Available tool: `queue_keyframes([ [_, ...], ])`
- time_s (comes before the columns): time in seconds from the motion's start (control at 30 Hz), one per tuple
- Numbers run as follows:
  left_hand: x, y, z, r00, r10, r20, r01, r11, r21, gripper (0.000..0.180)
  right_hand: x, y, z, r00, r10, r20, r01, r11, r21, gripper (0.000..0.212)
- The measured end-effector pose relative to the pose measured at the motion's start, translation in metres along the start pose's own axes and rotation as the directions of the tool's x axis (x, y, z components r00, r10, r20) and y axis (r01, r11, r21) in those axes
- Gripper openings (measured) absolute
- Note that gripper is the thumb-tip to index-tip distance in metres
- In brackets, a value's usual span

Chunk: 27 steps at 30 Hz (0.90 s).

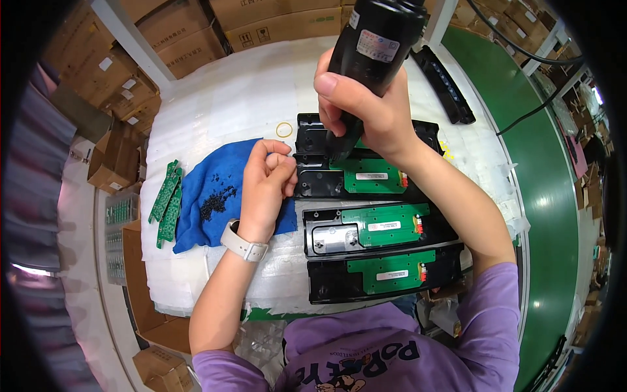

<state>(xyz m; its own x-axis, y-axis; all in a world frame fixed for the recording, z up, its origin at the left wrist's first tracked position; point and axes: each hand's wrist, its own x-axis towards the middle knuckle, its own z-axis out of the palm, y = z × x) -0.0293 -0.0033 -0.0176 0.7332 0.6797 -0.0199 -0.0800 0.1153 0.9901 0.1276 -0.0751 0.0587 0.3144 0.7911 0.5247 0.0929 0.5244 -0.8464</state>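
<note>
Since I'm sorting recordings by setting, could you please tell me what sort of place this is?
Probably an electronics assembly workshop: black plastic housings hold green circuit boards, the right hand grips an electric screwdriver, and cardboard cartons are stacked nearby.

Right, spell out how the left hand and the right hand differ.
The right hand grips a black power tool; the left hand is curled near the end of a black housing, and anything in it is too small to tell. The left hand has a pale-strapped watch at its wrist; the right hand has none. Both are ungloved.
</note>
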Motion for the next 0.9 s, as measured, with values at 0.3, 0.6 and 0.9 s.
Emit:
queue_keyframes([
  [0.3, 0.003, -0.003, 0.000, 1.000, 0.021, -0.005, -0.021, 0.999, -0.025, 0.013, 0.003, 0.008, -0.001, 0.999, 0.048, 0.007, -0.048, 0.997, 0.058, 0.020],
  [0.6, 0.004, -0.007, 0.001, 0.996, -0.050, 0.072, 0.056, 0.995, -0.085, 0.017, 0.006, 0.009, 0.006, 0.989, 0.124, 0.085, -0.128, 0.991, 0.049, 0.019],
  [0.9, 0.002, -0.005, 0.004, 0.994, -0.064, 0.085, 0.073, 0.991, -0.110, 0.007, -0.001, 0.008, 0.008, 0.994, -0.002, 0.110, 0.003, 1.000, -0.005, 0.021],
])
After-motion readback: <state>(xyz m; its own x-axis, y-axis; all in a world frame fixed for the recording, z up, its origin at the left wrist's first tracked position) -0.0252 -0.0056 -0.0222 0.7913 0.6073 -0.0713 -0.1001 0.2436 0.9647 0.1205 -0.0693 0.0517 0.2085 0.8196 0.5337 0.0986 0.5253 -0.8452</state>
